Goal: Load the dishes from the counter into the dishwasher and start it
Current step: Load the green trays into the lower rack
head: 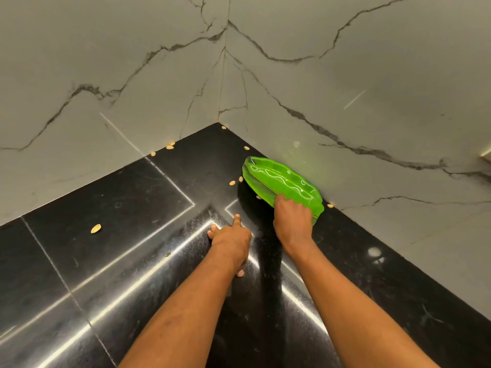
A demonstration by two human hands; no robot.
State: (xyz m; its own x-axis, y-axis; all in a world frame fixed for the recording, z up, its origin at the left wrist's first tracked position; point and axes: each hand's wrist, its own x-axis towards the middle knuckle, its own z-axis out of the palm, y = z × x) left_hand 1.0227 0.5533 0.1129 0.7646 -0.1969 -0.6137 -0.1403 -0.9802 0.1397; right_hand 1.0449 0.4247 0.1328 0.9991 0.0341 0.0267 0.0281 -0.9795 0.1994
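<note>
Head cam: your R hand (292, 221) grips the near end of the green dish (279, 179), fingers curled over its rim. Dish sits tilted by the wall (372, 128) at the counter (106, 208) corner, long axis running away far-left. L hand (231, 240) rests just left on the counter, fingers apparently spread, holding nothing. Shells (96, 228) lie scattered.

Indoor light moderately bright and even, source overhead. Glossy black desk (132, 208) mirrors long white strip-light streaks, strongest at centre and bottom left. Round glare patch on desk near right edge. Green dish (281, 181) carries white specular squiggles and casts faint green glow on marble wall (372, 102). Soft dark shadow under dish, running toward bottom edge. Wide-angle bend at frame edges. Centre sharp, corners slightly soft.
</note>
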